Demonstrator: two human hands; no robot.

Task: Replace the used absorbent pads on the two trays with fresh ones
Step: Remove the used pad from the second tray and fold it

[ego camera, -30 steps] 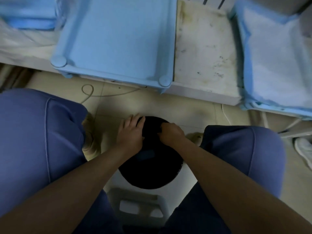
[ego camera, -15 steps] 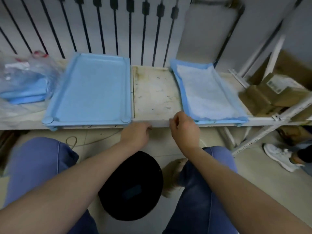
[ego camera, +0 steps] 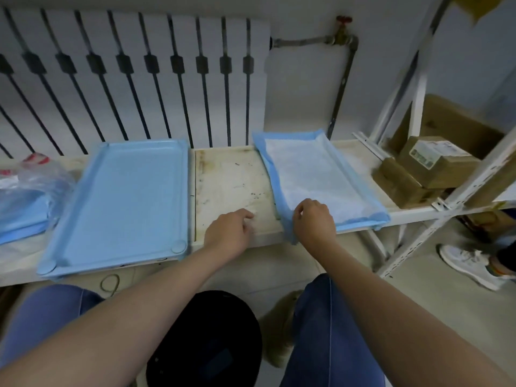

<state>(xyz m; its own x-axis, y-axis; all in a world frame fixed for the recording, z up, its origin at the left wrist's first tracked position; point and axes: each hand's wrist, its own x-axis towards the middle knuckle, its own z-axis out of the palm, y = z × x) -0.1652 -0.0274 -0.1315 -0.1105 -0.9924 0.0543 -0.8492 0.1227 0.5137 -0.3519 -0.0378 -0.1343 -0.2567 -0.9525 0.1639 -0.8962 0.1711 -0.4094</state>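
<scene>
Dim, bluish indoor light, soft focus, edges bowed (perhaps wide-angle lens)

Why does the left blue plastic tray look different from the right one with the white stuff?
The left blue plastic tray shows a bare blue surface; the right tray is covered by a white absorbent pad with blue edges. No hand touches the left tray; the right hand pinches the right tray's pad corner. Both sit on the same stained shelf.
</scene>
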